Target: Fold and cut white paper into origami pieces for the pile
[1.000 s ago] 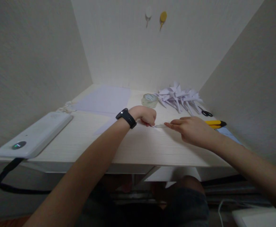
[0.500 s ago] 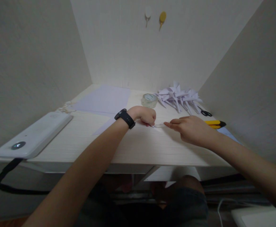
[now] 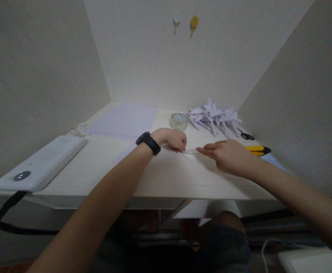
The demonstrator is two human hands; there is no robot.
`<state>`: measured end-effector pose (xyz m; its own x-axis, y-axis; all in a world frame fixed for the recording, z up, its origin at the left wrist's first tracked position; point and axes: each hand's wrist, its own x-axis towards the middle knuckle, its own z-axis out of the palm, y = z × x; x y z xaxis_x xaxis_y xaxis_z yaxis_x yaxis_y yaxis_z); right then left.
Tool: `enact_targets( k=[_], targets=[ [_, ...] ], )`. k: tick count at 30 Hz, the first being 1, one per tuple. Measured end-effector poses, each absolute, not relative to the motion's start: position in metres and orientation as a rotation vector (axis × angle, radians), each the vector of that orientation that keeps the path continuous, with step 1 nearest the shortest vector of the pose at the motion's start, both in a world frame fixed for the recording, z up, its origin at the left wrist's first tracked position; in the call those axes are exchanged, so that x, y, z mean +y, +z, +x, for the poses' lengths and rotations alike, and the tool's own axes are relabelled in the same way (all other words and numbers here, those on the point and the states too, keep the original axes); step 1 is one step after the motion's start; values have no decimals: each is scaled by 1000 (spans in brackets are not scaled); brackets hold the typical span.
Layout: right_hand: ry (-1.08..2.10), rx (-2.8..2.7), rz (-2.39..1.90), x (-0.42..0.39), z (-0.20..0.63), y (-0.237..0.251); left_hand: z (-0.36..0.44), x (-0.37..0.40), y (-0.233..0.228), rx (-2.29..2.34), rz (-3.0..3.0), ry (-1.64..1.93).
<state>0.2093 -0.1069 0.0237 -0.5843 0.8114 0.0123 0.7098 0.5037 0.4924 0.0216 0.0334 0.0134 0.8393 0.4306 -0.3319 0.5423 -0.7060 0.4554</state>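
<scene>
My left hand (image 3: pixel 175 139), with a black watch (image 3: pixel 148 143) on the wrist, is closed and rests low over the table. A small white paper tip (image 3: pixel 184 152) shows under its fingers; the rest of that piece is hidden. From there a thin pale string (image 3: pixel 192 151) runs across to my right hand (image 3: pixel 225 156). The fingertips of my right hand are pressed together on the string's other end, close to the tabletop. Just behind my left hand stands a roll of clear tape (image 3: pixel 178 122).
Several folded paper pinwheels (image 3: pixel 214 113) lie piled at the back right. Beside them are black scissors (image 3: pixel 247 136) and a yellow-and-black tool (image 3: pixel 257 149). Paper sheets (image 3: pixel 123 119) lie at the back left, near loose strings (image 3: pixel 79 130) and a white device (image 3: pixel 40 163).
The view has shifted very slightly. Both hands keep nearly the same places, with the string still between them.
</scene>
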Motion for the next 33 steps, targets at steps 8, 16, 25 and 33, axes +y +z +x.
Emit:
enact_targets(
  k=[8,16,25,33],
  targets=[
    [677,2514,1286,-107,207,26,21,35,10,712,2402,-229],
    [689,2515,1284,-107,207,26,19,35,9,701,2299,-167],
    [649,2507,1298,-105,205,29,19,36,2,684,2244,-108],
    [656,2514,1287,-105,204,30,18,38,-3,670,2265,-85]
  ],
)
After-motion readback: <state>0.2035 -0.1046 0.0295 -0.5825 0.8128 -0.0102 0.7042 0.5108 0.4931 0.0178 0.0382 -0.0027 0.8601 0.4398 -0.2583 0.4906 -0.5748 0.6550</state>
